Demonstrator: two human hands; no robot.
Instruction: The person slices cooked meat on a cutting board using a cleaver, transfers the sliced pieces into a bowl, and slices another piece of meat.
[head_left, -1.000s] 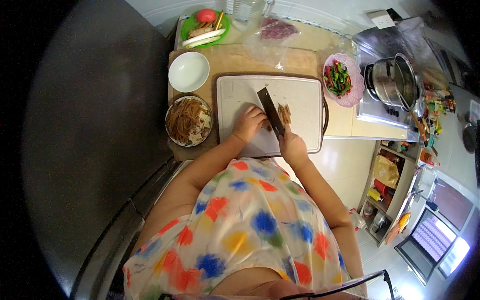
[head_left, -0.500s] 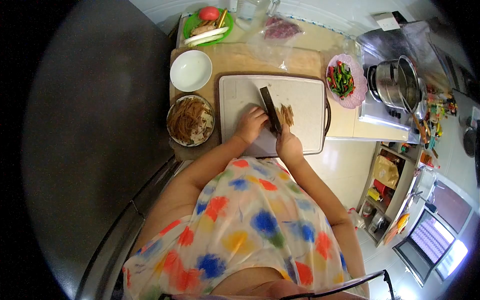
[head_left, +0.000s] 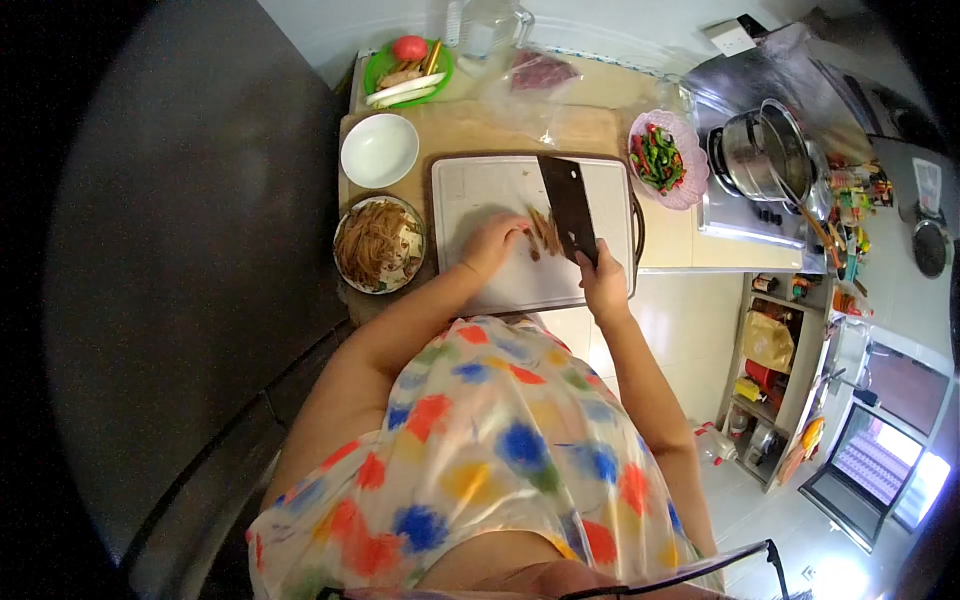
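Observation:
My right hand is closed round the handle of a dark cleaver. Its broad blade is tilted over the right part of the white cutting board. Left of the blade lie thin brown strips of sliced food. My left hand rests on the board with its fingers drawn together at the left edge of these strips; whatever is under the fingertips is too small to make out. A plate with a heap of similar brown shreds stands left of the board.
A white bowl and a green plate with a tomato are at the back left. Behind the board lies a plastic bag with reddish contents. To the right are a pink dish of cut peppers and a steel pot on the stove.
My right hand has moved the cleaver right, off the strips, and its blade now shows broadside. The brown strips lie exposed beside my left hand. The view has shifted slightly.

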